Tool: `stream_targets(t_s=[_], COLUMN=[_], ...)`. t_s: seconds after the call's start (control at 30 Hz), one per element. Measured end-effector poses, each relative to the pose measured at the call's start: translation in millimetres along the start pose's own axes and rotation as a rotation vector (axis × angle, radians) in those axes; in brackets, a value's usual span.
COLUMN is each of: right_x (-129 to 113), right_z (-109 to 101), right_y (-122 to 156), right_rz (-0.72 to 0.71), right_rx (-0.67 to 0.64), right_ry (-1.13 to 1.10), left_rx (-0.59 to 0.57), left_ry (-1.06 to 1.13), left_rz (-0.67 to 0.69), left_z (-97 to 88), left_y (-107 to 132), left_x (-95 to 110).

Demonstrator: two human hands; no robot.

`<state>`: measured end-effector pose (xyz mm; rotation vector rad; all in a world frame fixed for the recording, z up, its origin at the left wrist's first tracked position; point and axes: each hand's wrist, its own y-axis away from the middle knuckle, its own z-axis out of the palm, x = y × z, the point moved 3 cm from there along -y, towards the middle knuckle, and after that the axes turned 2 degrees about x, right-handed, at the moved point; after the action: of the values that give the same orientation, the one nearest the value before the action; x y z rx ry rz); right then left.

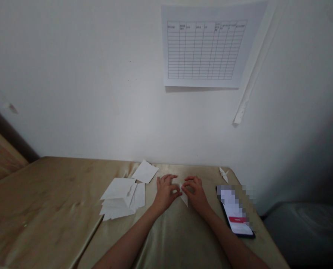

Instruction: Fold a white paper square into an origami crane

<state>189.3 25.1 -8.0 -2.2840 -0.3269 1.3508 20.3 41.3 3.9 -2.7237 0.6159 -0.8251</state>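
Between my two hands is a small piece of folded white paper (pixel 184 198), narrow and pointed at its lower end. My left hand (pixel 166 189) pinches its left edge between thumb and forefinger, with the other fingers spread. On the opposite side, the thumb and fingertips of my right hand (pixel 195 191) close on the paper's upper right edge. Part of the paper is hidden behind the fingers. To the left lies a loose pile of white paper sheets (pixel 118 203), and a single square sheet (pixel 145 172) rests behind it.
A lit phone (pixel 233 213) lies to the right, partly blurred. Behind it sits a small folded paper figure (pixel 224 174). The surface has a shiny gold-brown cover (pixel 57 201) with a seam at left. A printed table sheet (pixel 205 52) hangs on the white wall.
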Motion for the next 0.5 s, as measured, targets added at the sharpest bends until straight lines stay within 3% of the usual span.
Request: stream_targets(t_s=[0.2,0.5], right_x=[6.8,15.6], right_z=[-2.4,-0.3], right_y=[-1.3,1.5], right_rz=[0.021,0.058], right_rx=[0.021,-0.086], right_ry=[-0.044,0.064], left_rx=[0.059,0.142], left_ry=[0.01,0.077], left_rz=[0.027,0.032], left_z=[-0.2,3.1], left_y=[-0.6,-4.0], left_x=[-3.8,-14.1])
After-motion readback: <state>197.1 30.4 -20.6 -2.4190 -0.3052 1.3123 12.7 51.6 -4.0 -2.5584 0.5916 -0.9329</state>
